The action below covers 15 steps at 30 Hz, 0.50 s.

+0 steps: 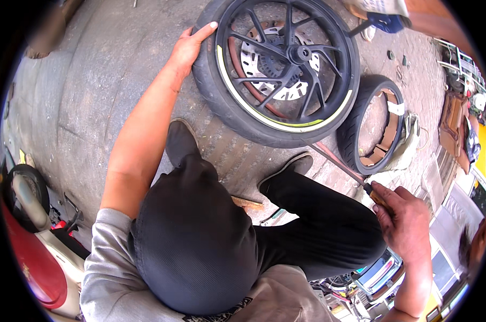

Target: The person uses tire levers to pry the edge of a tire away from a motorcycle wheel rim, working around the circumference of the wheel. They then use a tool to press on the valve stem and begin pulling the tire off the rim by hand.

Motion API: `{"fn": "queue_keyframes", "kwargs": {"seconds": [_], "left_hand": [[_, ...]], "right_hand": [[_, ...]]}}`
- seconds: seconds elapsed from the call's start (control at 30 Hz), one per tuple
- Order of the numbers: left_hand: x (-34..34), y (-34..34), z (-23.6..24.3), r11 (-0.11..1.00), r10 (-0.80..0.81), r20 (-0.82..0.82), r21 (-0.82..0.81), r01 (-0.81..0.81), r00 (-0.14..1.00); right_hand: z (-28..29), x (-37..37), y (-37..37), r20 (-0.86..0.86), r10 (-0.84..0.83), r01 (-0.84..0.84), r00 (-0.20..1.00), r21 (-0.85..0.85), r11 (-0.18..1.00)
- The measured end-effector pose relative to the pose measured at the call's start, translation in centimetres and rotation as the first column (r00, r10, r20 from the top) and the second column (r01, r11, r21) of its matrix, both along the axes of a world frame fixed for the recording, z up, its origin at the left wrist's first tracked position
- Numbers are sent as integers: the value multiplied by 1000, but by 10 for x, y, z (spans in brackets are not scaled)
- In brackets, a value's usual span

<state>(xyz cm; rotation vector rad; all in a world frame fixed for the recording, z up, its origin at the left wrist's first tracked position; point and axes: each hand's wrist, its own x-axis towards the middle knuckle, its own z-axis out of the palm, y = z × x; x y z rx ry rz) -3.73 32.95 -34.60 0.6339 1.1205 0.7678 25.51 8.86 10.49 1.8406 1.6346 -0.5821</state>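
A black spoked motorcycle wheel (299, 53) with its tyre (216, 102) and a yellow-green rim stripe is tilted in front of me. My left hand (192, 48) grips the tyre's left side, thumb on top and fingers round its edge. Closed on the brown handle of a long screwdriver (350, 172) is my right hand (406, 217). Its thin shaft points up-left to the tyre's near edge; whether the tip touches is unclear. A slotted brake disc (280, 88) shows through the spokes, with a reddish-brown band (236, 56) curving beside it.
A second tyre (355, 126) with cardboard inside stands to the right. At the top right another person's gloved hand (385, 20) is near a dark bar reaching the wheel. A red and white motorbike (36, 263) stands lower left. Boxes (453, 123) and clutter line the right edge.
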Motion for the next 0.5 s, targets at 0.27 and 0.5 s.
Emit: {"fn": "queue_keyframes", "kwargs": {"seconds": [0.27,0.5], "left_hand": [[11,-69,-6,990,137,-30,-41,-139,990],[23,-74,-1,980,196,-92,-11,-198,976]], "right_hand": [[-7,32,-52,40,32,-35,999,73,997],[-25,62,-56,78,112,-114,991,18,993]]}}
